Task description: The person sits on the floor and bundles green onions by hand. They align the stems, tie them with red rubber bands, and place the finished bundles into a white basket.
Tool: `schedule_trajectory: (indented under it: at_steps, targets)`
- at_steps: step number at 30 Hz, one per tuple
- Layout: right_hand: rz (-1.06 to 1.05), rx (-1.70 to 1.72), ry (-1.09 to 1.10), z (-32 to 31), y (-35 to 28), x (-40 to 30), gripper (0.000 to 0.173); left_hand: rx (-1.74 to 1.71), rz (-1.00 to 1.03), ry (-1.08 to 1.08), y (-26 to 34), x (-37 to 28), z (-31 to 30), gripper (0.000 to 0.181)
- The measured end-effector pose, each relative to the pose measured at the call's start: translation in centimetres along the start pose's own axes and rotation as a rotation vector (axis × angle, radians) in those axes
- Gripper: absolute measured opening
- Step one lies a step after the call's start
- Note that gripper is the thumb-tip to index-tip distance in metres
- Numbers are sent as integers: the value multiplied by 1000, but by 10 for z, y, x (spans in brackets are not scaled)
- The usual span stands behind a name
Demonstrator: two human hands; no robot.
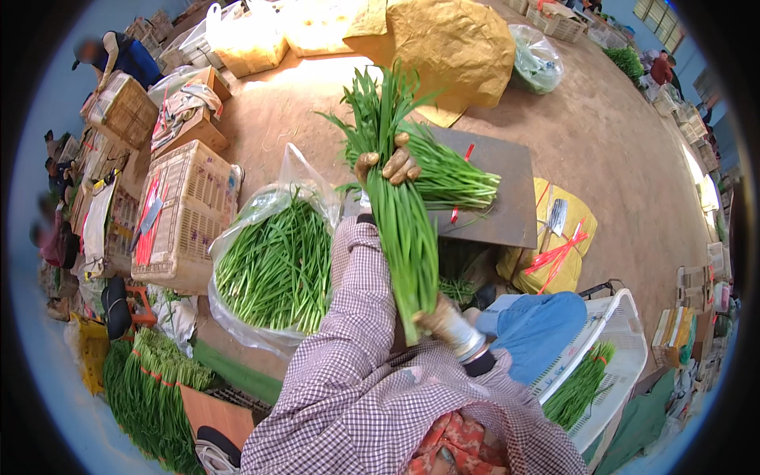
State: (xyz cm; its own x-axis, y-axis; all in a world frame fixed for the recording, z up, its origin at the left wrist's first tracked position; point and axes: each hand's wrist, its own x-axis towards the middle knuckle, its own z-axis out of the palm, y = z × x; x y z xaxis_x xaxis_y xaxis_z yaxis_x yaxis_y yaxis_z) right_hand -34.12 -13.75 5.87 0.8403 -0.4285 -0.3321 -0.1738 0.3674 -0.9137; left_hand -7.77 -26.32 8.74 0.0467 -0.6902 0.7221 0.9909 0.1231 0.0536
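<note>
My left hand [389,165], in a soiled brown glove, grips a bundle of long green leafy stalks [404,237], perhaps garlic chives, around its upper part. The leafy tips fan out above the fist. My right hand [436,320], gloved too and slightly blurred, is at the bundle's lower end near my lap; whether its fingers close on the stalks is hard to tell. Behind the bundle, a second bunch of greens [454,172] lies on a dark board [510,208], with red ties [455,215] under it. An open clear plastic bag [217,297] of loose greens stands at the left.
A cleaver [557,217] and red ties lie on a yellow sack [573,267] at the right. A white crate [632,332] holds a tied bunch. Upturned plastic crates [208,208], one bearing a knife [151,217], stand left. Tied bundles [154,380] lie lower left. People work farther off.
</note>
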Motion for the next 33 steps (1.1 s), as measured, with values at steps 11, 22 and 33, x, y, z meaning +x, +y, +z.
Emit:
schedule_trajectory:
  at_steps: [11,22,33]
  targets:
    - [-16,453,-34,-9,-32,8,58,148,44,44,27,-7,5,58]
    - [81,379,220,23,-23,28,57,150,-29,63,24,6,4,56]
    - [40,-37,128,-87,-137,87,25,870,269,1337,27,-55,6,88]
